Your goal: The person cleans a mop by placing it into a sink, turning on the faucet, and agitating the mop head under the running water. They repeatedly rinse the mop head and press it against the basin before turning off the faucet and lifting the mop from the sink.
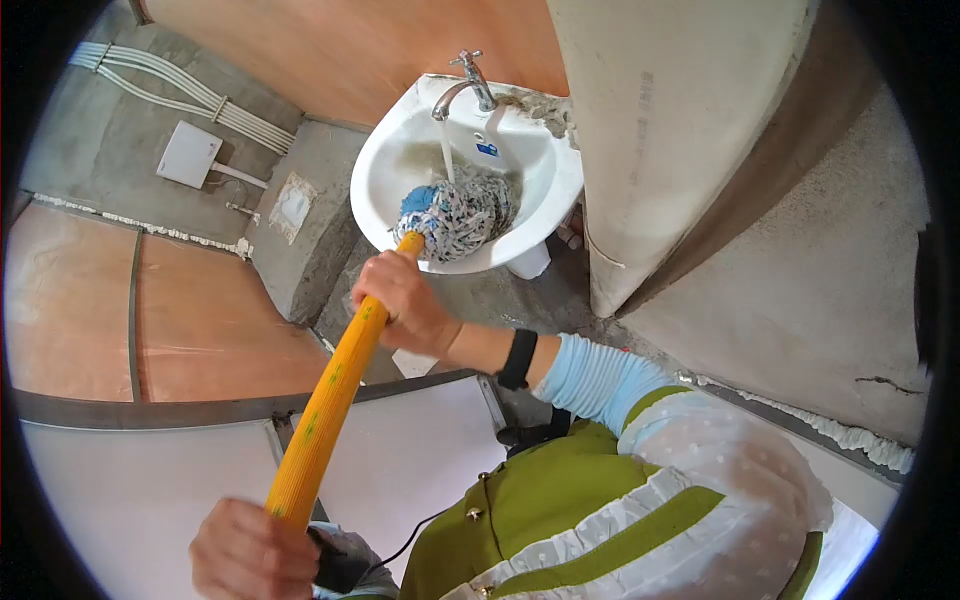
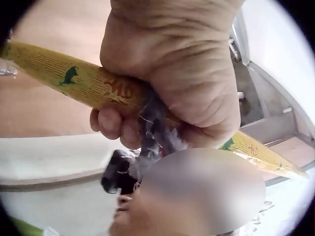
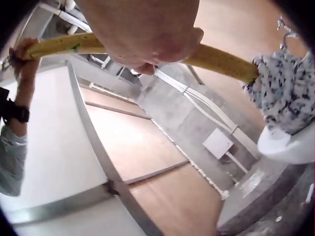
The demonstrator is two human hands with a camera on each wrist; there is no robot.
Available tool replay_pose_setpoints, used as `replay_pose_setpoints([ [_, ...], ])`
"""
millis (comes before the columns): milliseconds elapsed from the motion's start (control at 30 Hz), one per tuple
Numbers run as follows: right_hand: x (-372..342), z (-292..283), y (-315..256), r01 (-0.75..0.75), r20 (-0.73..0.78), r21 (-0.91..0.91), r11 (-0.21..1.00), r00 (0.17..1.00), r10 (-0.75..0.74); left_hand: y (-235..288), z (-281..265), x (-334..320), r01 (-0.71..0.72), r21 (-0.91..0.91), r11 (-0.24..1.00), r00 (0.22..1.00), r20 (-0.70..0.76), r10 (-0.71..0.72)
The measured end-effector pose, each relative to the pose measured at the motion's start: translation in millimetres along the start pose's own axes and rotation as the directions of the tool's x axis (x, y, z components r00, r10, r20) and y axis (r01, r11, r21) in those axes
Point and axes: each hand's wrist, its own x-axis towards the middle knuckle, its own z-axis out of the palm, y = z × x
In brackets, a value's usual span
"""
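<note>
1. Under the running tap (image 1: 483,92), the mop head (image 1: 470,215) lies in the sink (image 1: 366,205); I expect its wet strands heavy, soft, slippery.
2. I'd take the stiff-looking yellow handle (image 1: 330,400): my right hand (image 1: 405,305) has fingers curled round it near the strands, my left hand (image 1: 250,550) likewise farther down.
3. Sink rim and big pipe (image 1: 680,120) crowd the right; leftward looks roomier.
</note>
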Motion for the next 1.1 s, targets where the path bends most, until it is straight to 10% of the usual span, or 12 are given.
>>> replay_pose_setpoints([
  [133,-8.8,6.4,38.3,-0.119,0.071,-0.011,0.993,0.990,0.120,-34.4,20.4,11.2,0.056,0.228,0.972,0.997,-0.070,-0.041],
  [367,-8.5,-7.0,9.7,-0.017,0.028,-0.103,0.995,0.999,0.020,-15.4,-0.9,1.0,-0.021,-0.113,0.993,0.997,0.077,0.030],
  [467,-25.3,6.1,48.2,-0.096,0.068,-0.094,0.991,0.992,0.102,-40.6,15.4,-8.7,0.013,0.096,0.995,0.979,-0.202,0.007],
  [667,-16.3,-19.7,-3.7,-0.133,0.052,-0.103,0.986,0.989,0.139,-18.7,3.6,6.0,0.027,-0.059,0.998,0.985,0.170,-0.016],
  [867,-21.8,-5.2,42.0,-0.155,0.092,-0.108,0.982,0.982,0.166,-53.6,16.7,-5.9,0.143,0.034,0.989,0.967,-0.218,-0.132],
  [967,-16.4,-16.7,15.7,-0.200,0.043,-0.144,0.969,0.977,0.208,-33.3,1.8,3.5,-0.004,-0.083,0.997,0.991,0.133,0.015],
  [1100,-12.4,-10.0,35.6,-0.149,0.079,-0.123,0.981,0.984,0.159,-32.5,3.9,-2.0,0.011,-0.043,0.999,0.999,0.046,-0.009],
])
